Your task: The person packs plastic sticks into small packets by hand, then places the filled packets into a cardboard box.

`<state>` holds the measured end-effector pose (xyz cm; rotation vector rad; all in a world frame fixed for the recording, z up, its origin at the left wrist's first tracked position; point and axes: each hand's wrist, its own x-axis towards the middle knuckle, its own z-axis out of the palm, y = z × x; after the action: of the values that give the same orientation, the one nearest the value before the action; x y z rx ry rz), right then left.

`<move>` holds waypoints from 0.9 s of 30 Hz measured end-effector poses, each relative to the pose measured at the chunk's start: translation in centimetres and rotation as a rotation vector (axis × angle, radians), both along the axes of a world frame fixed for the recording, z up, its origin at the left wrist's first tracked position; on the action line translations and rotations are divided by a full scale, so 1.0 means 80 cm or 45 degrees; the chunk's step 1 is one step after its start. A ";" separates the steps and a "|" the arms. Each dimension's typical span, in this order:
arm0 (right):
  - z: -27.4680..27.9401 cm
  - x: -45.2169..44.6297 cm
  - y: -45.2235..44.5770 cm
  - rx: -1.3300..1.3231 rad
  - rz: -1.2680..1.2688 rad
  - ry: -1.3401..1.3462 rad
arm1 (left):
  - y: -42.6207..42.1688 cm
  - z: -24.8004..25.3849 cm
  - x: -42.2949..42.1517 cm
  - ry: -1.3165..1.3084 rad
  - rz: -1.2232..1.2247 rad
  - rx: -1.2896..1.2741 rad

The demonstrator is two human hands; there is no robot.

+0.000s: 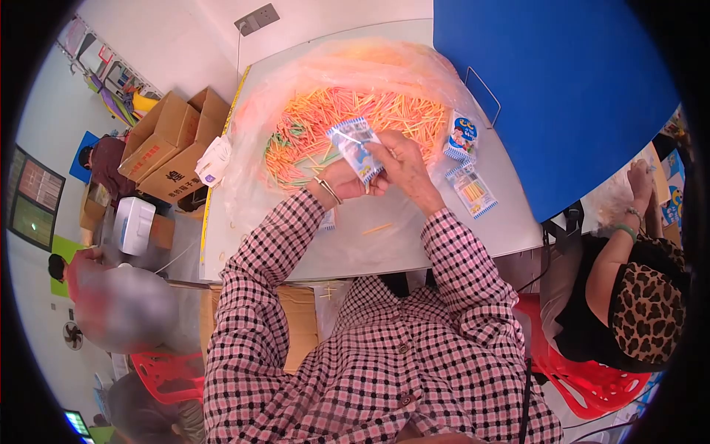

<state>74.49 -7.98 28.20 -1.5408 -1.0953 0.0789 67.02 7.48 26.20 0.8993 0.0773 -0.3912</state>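
A small blue-and-white printed packet [353,142] is held up between my two hands over the table. My left hand [346,181] grips its lower end, with a bangle on the wrist. The fingers of my right hand [403,164] are closed on the packet's right side. Just beyond my hands, a large clear plastic bag [251,140] lies spread open. It is heaped with thin pink, yellow and green sticks [355,103]. Right of my right hand lie a clear-windowed packet with sticks showing inside [472,190] and a packet with a cartoon print [462,135].
A loose yellow stick [377,229] lies on the white table [510,222] near its front edge. Cardboard boxes [166,152] stand at the left. A blue panel [562,89] rises at the right, beside a co-worker's arm [617,244]. Other people sit at the left.
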 end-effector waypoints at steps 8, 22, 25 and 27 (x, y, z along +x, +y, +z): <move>-0.006 0.041 0.013 0.123 0.114 0.451 | 0.007 0.010 -0.004 0.096 0.153 0.219; 0.007 0.015 -0.014 0.460 0.106 1.141 | 0.004 0.005 0.003 -0.059 0.329 0.037; -0.030 0.007 -0.009 0.683 0.111 1.293 | -0.003 0.008 0.007 -0.069 0.420 0.046; -0.047 -0.007 0.006 0.925 0.191 1.651 | -0.017 0.008 0.012 -0.221 0.549 0.061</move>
<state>73.91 -7.47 24.42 -0.4915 -0.1147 0.6141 67.97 6.12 26.81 0.9323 0.1181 0.0908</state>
